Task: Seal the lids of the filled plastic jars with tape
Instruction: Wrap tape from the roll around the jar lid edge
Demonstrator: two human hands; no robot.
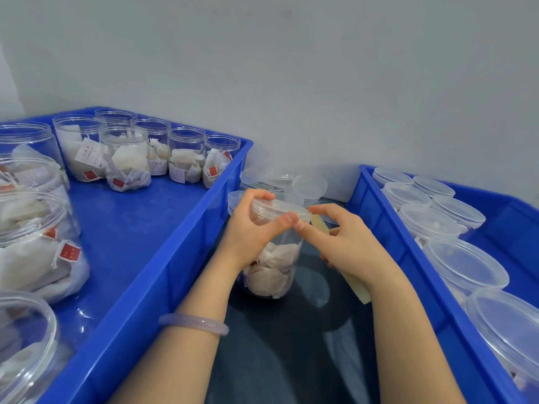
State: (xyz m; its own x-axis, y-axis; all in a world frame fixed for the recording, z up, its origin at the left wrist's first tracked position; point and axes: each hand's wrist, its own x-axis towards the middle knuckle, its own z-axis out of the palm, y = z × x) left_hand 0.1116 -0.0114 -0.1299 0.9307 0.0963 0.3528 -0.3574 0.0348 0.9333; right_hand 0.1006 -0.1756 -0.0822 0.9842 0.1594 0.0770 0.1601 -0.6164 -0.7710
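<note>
Blue tray [163, 258] at left holds many lidless jars [125, 158] to do, while left hand [250, 237] grips one filled jar [274, 266] and right hand [344, 243] pinches its lid [280, 209].

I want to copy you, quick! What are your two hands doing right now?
Left hand: grips the jar at its lid.
Right hand: fingertip on the lid rim, other fingers curled round a pale strip.
</note>
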